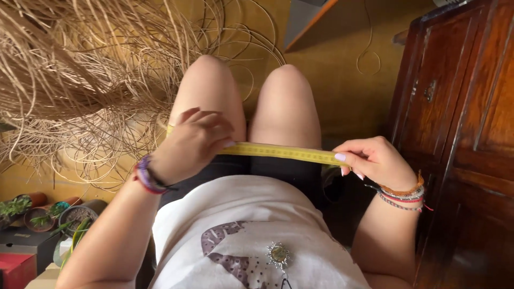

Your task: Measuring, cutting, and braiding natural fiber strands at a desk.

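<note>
Tape: I see a yellow measuring tape (278, 152) stretched level across both thighs, just above the hem of the dark shorts (278, 174); it is pulled taut so the scale lies flat and readable.
Left hand: my left hand (195, 142) is closed on the tape's left end, fingers curled over it and pressing it against the left thigh; this anchors one end.
Right hand: my right hand (375, 160) pinches the tape between thumb and forefinger at its right end, thumbnail set on the tape face, apparently to mark a reading.
Legs: both knees (249, 75) point away from the camera, close together, giving the tape a support.
Fibre: a large bundle of pale cane strands (80, 69) lies to the left on the yellow floor (342, 80), near the left knee, within reach.
Cabinet: a dark wooden cabinet (460, 134) stands just beside the right hand.
Pots: small plant pots (48, 214) sit at lower left, well apart from the tape.
</note>
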